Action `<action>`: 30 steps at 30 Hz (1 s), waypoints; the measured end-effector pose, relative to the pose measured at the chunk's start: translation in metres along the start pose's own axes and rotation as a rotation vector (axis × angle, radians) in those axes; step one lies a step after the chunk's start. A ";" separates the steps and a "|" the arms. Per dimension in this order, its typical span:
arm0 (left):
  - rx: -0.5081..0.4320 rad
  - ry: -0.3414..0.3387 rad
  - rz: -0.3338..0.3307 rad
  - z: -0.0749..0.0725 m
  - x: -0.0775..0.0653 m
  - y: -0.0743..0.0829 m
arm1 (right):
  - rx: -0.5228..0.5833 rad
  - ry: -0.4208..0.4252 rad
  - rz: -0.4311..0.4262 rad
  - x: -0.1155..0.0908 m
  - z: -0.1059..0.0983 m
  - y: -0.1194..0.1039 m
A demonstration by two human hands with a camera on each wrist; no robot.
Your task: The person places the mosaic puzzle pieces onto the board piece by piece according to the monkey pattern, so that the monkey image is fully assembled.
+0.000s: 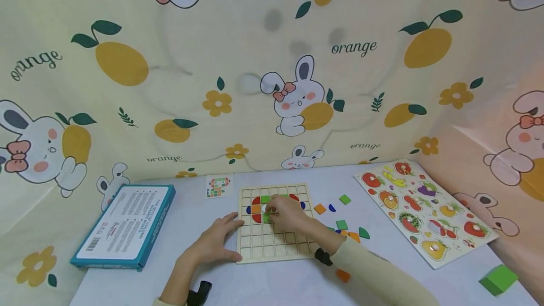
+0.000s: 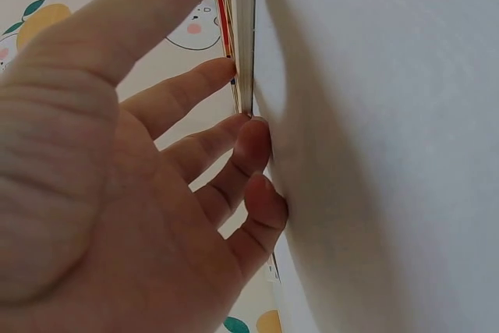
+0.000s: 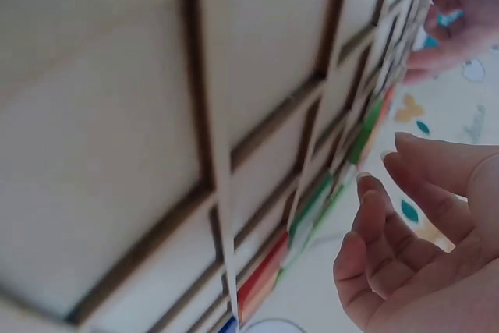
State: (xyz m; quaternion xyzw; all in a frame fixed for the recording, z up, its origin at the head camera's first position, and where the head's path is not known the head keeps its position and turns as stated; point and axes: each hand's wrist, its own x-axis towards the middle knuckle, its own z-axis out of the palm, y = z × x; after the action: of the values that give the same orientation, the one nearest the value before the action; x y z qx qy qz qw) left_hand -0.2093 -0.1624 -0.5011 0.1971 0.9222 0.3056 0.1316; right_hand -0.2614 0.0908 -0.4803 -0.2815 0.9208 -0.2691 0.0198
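Note:
A wooden grid board (image 1: 255, 244) lies flat in the middle of the table in the head view. Red, green, orange and blue pieces fill some of its upper cells, including a red piece (image 1: 256, 218). My left hand (image 1: 214, 240) rests at the board's left edge, fingers and thumb spread, fingertips touching it. Over the coloured pieces hovers my right hand (image 1: 286, 214), hiding part of the pattern. The right wrist view shows that right hand (image 3: 425, 232) with bent fingers, thumb and forefinger close together; no piece is visible between them.
Loose pieces, including a green square (image 1: 342, 225) and an orange one (image 1: 320, 208), lie right of the board. Behind it is a pattern card (image 1: 218, 186). A blue box (image 1: 123, 225) stands left; a fruit puzzle board (image 1: 418, 211) and green block (image 1: 498, 279) lie right.

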 end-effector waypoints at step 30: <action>-0.027 0.007 0.015 -0.002 -0.001 -0.002 | -0.093 0.062 0.126 -0.133 -0.069 0.053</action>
State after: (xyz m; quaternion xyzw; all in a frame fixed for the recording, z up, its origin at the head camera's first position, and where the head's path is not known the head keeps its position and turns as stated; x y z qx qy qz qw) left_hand -0.2095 -0.1648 -0.5007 0.2010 0.9170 0.3196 0.1286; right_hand -0.1896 0.2314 -0.4632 -0.2152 0.9484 -0.2329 -0.0049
